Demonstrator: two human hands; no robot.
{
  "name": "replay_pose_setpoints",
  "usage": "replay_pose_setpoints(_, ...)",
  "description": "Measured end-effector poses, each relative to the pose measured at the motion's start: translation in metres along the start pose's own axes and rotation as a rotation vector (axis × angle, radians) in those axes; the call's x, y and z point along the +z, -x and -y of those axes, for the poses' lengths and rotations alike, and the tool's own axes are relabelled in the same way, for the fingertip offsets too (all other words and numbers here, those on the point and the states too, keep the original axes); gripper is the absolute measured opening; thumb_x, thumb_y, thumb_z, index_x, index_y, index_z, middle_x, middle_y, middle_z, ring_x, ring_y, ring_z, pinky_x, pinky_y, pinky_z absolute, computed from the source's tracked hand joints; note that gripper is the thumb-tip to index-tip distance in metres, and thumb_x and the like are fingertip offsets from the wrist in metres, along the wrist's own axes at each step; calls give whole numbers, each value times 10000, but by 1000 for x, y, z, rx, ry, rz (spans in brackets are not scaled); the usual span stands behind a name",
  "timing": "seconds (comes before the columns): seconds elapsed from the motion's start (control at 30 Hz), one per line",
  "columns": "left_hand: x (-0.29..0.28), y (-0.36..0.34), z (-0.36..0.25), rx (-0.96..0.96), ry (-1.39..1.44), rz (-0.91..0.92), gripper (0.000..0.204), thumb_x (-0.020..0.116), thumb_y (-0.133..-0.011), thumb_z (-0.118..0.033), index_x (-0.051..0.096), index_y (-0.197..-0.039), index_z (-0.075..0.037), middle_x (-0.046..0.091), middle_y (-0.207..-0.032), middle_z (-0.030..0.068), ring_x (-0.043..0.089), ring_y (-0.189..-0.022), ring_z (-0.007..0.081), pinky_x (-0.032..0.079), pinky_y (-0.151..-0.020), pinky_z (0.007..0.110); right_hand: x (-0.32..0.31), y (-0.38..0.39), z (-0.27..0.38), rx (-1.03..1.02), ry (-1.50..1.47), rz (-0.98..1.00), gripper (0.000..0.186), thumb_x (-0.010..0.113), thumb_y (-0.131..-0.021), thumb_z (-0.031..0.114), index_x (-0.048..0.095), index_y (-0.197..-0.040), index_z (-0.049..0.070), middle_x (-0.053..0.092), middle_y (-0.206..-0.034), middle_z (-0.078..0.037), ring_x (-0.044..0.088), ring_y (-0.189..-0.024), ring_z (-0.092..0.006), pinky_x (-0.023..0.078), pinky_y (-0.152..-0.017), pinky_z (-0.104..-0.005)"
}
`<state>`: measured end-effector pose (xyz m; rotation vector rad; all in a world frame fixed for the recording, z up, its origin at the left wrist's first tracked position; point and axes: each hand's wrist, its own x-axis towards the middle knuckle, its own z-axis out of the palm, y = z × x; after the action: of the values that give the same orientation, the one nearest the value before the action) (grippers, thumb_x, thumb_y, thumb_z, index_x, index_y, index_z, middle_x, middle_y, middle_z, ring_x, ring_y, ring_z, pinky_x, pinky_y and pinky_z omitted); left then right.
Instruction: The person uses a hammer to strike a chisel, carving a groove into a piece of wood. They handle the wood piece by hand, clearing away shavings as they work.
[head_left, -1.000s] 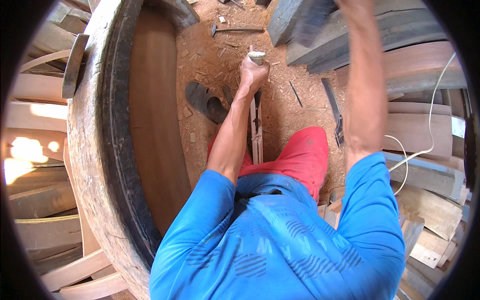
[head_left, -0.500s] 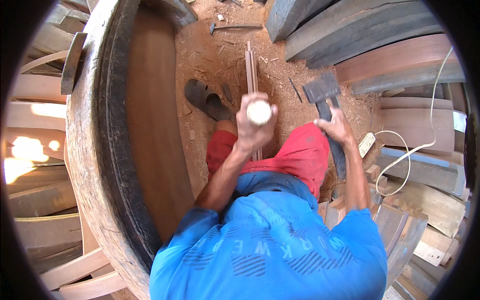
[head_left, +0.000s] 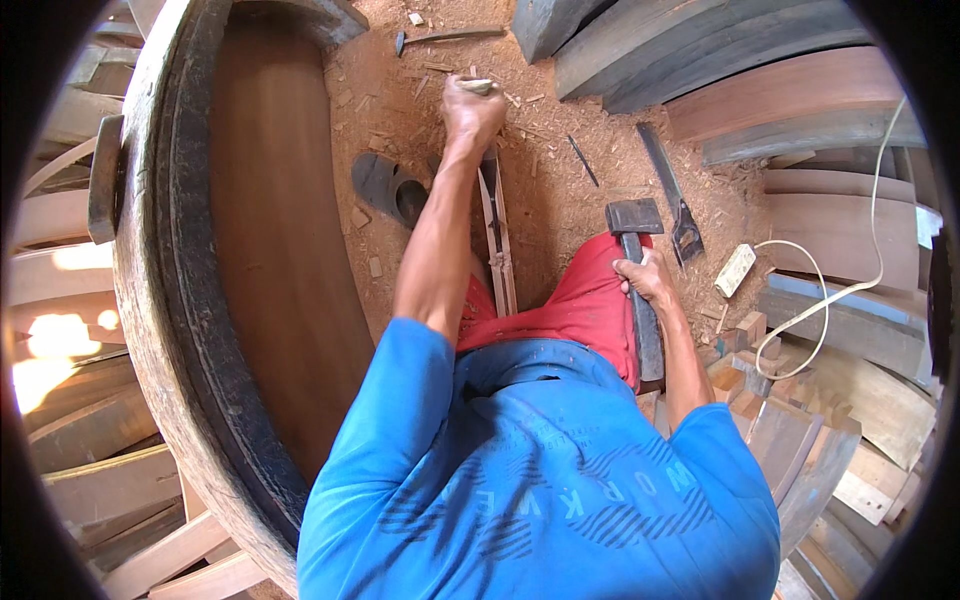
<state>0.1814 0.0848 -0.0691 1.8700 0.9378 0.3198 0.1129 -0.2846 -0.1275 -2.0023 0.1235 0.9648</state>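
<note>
My left hand (head_left: 475, 112) is stretched forward, closed round what looks like a chisel; the pale round end of its wooden handle (head_left: 478, 87) shows above the fist. Just below that hand, a long narrow piece of wood (head_left: 499, 245) with a lengthwise slot lies between my legs. The chisel's tip is mostly hidden by the hand and forearm. At my right thigh, my right hand (head_left: 648, 276) grips the dark handle of a mallet. Its blocky black head (head_left: 635, 215) points forward, and the handle runs back along the red shorts.
A handsaw (head_left: 670, 190), a thin black rod (head_left: 583, 160) and a hammer (head_left: 450, 38) lie on sawdust-covered ground. A large curved timber (head_left: 185, 290) rises on the left. Planks (head_left: 720, 60) are stacked at the right. Near my right arm lies a white power strip (head_left: 735, 270) with its cord.
My left hand has moved forward and slightly left with the chisel, whose handle end has tilted away. My right hand has lowered the mallet towards the thigh, uncovering the handsaw.
</note>
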Motion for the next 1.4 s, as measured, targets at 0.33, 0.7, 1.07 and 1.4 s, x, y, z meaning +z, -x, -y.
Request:
replay_pose_setpoints(0.33, -1, -4, -1, -71, -53, 34, 264, 669, -840, -63, 623, -1099, -46, 731, -1001, 188, 721, -938, 246, 583, -819, 371, 6, -12, -10, 35, -53, -30, 201, 757, -834, 181, 657, -843, 7, 657, -678, -70, 634, -515, -145, 500, -470, -317)
replay_pose_setpoints(0.7, -42, 114, -5, 517, 270, -147, 314, 787, -862, -84, 560, -1069, -19, 605, -992, 75, 623, -914, 139, 526, -787, 257, 1, -18, -4, 121, -67, -17, 223, 772, -843, 188, 659, -845, -4, 671, -700, -75, 632, -510, -142, 512, -466, -294)
replay_pose_setpoints(1.07, -3, 18, 4, 138, 34, -28, 496, 705, -756, -46, 534, -1215, 37, 657, -1152, 241, 671, -1070, 317, 528, -988, 410, 4, -20, -4, 166, -125, -27, 215, 759, -852, 189, 657, -845, 0, 677, -695, -82, 648, -519, -150, 515, -455, -297)
replay_pose_setpoints(1.4, -6, 2, -6, -65, -120, 26, 639, 668, -717, 16, 445, -1311, 95, 329, -1478, 414, 516, -1306, 458, 345, -1222, 428, 6, -23, 0, 125, -28, -17, 215, 742, -877, 204, 682, -863, -2, 667, -693, -66, 640, -527, -135, 521, -468, -297)
